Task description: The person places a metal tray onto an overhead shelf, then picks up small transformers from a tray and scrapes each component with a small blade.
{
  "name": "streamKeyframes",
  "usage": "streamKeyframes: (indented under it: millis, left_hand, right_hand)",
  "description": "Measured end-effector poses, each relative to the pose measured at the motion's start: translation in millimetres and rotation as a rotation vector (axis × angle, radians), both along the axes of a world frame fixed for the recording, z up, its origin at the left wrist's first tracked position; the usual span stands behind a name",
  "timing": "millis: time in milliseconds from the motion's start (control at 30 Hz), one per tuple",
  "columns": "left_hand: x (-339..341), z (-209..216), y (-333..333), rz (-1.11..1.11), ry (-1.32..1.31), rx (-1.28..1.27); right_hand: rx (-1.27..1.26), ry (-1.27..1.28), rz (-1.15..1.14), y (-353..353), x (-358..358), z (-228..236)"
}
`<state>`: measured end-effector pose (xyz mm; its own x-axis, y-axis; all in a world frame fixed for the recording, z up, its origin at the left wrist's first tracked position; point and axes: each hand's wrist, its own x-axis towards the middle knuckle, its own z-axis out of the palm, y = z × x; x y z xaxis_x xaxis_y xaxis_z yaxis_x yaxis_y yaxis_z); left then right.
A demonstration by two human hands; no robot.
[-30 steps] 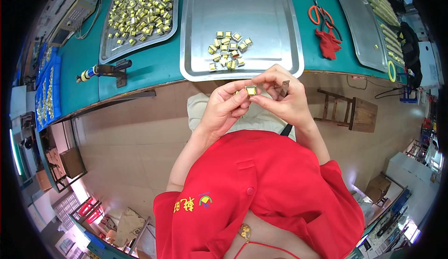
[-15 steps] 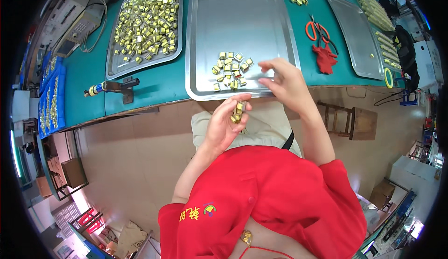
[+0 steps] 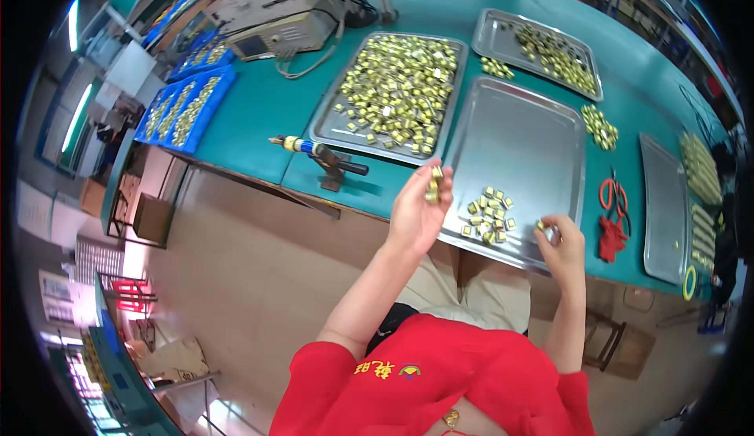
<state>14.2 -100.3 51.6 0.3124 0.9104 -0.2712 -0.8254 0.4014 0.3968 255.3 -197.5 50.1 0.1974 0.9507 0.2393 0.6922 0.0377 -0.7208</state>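
Note:
My left hand (image 3: 420, 210), palm up and fingers curled, holds a few small yellow-taped transformers (image 3: 433, 188) near the front corner of the full tray. My right hand (image 3: 564, 249) is pinched over the front right of the middle metal tray (image 3: 522, 126). A small yellow transformer (image 3: 541, 225) shows at its fingertips, partly covered by them. Beside that hand, a loose cluster of transformers (image 3: 488, 214) lies at the front of the middle tray, some upright and some tilted.
Left stands a tray (image 3: 326, 128) heaped with transformers. A clamped tool with a blue and yellow barrel (image 3: 302, 145) sits at the table edge. Red-handled scissors (image 3: 614, 194), a red cloth (image 3: 611, 239) and another metal tray (image 3: 664, 224) lie right. Blue bins (image 3: 192, 126) are far left.
The view has swung left. My left hand has risen from the table's front edge, still holding transformers. My right hand's spread fingers have closed into a pinch over the tray.

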Motion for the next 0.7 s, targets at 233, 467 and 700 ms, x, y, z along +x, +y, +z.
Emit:
streamKeyframes:
  millis: [233,467,700]
  left_hand:
    - [9,17,139,0.795,0.332,0.170]
    - [-12,-12,184,0.895,0.414,0.214]
    - [22,0,48,0.169,0.877,0.811]
  right_hand:
    - [-0.004,0.111,-0.057,-23,0,5]
    - [-0.070,0.248,-0.085,-24,-1,2]
    - [-0.005,0.500,-0.027,-27,-6,7]
